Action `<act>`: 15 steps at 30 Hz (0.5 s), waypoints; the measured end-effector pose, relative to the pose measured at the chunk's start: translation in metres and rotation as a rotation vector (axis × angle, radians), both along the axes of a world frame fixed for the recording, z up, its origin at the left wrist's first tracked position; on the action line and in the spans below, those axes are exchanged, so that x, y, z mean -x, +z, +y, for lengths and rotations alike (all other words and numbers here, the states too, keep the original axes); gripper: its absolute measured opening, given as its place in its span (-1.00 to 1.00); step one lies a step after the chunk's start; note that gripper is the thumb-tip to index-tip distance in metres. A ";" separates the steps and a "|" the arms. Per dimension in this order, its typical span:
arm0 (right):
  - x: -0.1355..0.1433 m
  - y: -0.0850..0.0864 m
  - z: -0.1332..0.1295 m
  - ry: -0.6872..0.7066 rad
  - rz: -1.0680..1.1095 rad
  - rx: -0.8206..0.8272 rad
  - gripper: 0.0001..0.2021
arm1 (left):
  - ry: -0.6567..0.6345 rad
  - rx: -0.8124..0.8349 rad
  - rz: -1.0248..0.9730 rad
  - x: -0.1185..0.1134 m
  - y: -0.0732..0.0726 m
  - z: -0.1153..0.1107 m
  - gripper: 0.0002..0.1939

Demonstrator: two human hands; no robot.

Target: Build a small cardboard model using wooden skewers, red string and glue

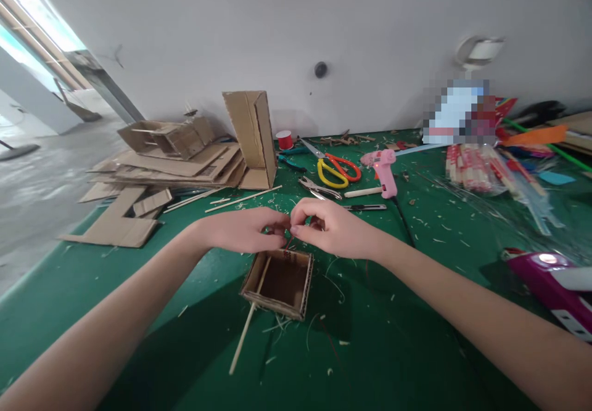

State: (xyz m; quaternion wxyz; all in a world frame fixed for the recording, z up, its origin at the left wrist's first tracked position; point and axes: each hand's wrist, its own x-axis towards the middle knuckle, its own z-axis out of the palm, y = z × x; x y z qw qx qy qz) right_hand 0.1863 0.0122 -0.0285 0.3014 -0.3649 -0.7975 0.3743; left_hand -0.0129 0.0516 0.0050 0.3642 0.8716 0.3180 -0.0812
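Head view: my two hands meet in front of me, fingers curled and tips close together. My right hand (330,226) has thumb and forefinger closed in a pinch on a thin red thread (289,243). My left hand (250,229) is half curled, its fingertips beside that thread; I cannot tell whether they grip it.

Just below my fingertips, on the green worktop (388,349), sits a small cardboard box (275,304), open at the top, with its corrugated edges showing. The red thread runs down from my fingers to the box's far wall, where more red shows. A thin wooden stick (242,340) lies across the box's left side inside and sticks out past the near wall toward me.

Beyond my right hand lie pliers (319,188), a utility knife (372,207), scissors (322,156) with yellow and orange handles, and a pink glue gun (385,174). Beyond my left hand is a pile of cardboard sheets (185,167). Farther ahead of both stands a red spool (284,140).
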 end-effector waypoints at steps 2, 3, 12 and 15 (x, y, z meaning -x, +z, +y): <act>-0.001 0.001 -0.001 0.035 -0.009 -0.007 -0.89 | -0.017 0.059 0.019 0.000 -0.003 0.002 -0.83; -0.001 0.001 -0.001 0.051 -0.009 -0.018 -0.89 | -0.009 0.081 0.018 -0.001 -0.005 0.003 -0.81; -0.002 0.000 -0.001 0.071 0.015 -0.142 -0.91 | 0.104 0.240 -0.110 -0.002 -0.015 0.003 -0.84; -0.002 0.001 -0.002 0.076 -0.003 -0.158 -0.91 | 0.140 0.286 -0.115 -0.002 -0.018 0.000 -0.85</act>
